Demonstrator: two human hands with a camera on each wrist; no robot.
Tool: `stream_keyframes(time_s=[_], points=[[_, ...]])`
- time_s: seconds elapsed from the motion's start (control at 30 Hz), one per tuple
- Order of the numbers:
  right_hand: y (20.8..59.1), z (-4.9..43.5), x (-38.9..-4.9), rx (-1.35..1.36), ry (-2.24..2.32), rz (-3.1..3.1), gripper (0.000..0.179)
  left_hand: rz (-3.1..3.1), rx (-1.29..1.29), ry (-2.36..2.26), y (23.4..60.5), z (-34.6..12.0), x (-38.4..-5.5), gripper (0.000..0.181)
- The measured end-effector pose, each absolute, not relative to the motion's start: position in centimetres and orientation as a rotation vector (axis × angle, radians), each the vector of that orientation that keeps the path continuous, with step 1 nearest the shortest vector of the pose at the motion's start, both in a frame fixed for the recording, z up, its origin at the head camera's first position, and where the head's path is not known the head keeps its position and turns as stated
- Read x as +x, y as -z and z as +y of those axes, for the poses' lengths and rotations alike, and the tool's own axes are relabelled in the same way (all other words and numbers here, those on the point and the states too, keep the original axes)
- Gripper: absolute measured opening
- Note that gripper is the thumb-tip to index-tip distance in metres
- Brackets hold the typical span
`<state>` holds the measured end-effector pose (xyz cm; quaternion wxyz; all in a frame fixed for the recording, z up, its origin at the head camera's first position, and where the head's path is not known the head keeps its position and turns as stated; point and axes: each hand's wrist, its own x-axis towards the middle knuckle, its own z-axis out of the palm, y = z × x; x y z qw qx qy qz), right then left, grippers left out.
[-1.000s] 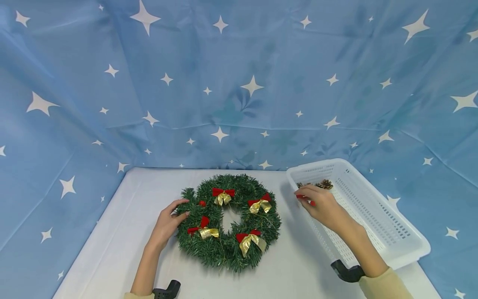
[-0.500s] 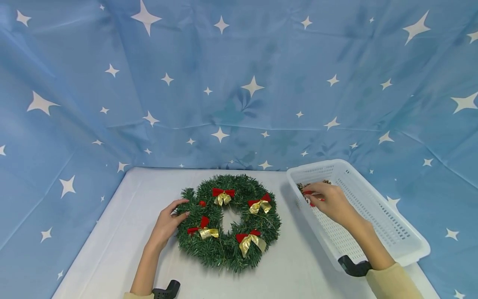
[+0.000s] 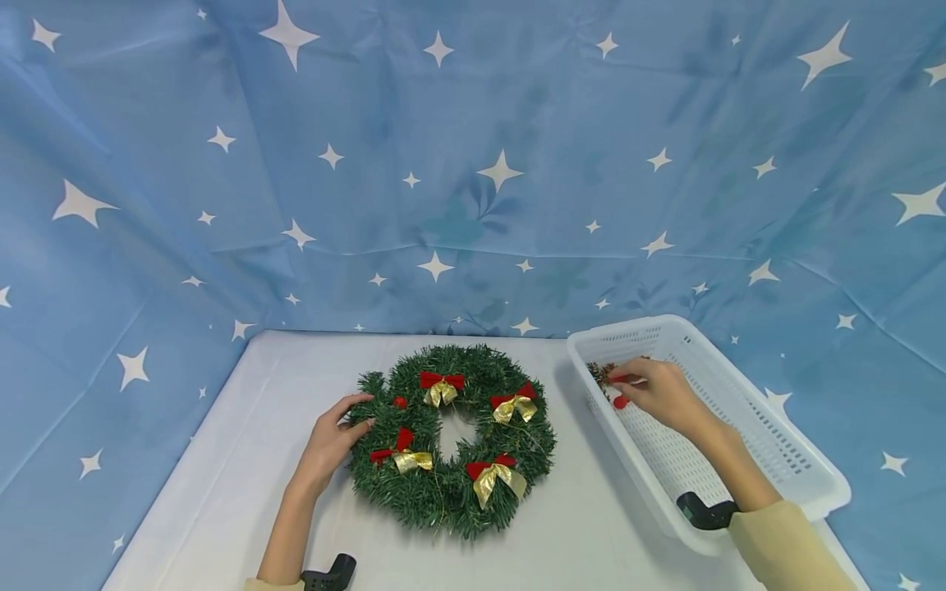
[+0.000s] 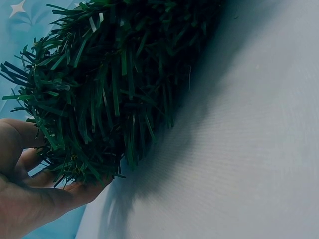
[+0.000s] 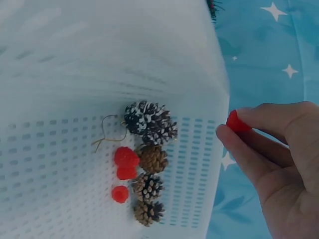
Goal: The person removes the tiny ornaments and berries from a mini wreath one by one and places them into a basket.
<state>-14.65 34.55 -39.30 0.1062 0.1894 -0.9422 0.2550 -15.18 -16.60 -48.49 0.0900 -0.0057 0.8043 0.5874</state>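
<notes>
A green tinsel wreath [image 3: 443, 505] lies on the white table, trimmed with several red-and-gold bows [image 3: 442, 387] and one small red berry [image 3: 400, 402]. My left hand [image 3: 332, 443] grips its left edge; in the left wrist view the thumb and fingers wrap the green tufts. Over the far end of a white plastic basket [image 3: 628, 439], my right hand [image 3: 661, 398] pinches a red raspberry [image 5: 238, 122] between thumb and fingertips. Inside the basket, in the right wrist view, lie more red raspberries [image 5: 126, 158] beside several pine cones [image 5: 153, 159], some white-tipped.
The basket's slotted walls stand up around the right hand. A thin gold wire loop [image 5: 113, 128] lies by the pine cones. Behind the table [image 3: 296, 361] hangs a blue cloth [image 3: 384, 213] with white stars. Black cameras [image 3: 332, 572] sit on both wrists.
The right hand has moved right from the basket's left rim to farther over its inside, with red showing at its fingertips throughout. The left hand and wreath have stayed in place.
</notes>
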Motion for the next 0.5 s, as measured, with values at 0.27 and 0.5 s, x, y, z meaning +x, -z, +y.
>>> stream_keyframes(time_s=[0.27, 0.5], points=[[40.0, 35.5, -15.6, 0.541, -0.723, -2.869, 0.012, 2.386, -0.019, -1.753, 48.3, -16.6, -15.0, 0.05], [40.9, 36.3, -16.6, 0.558, -0.644, -2.945, 0.013, 2.397, -0.02, -1.744, 48.5, -16.6, -15.2, 0.048]])
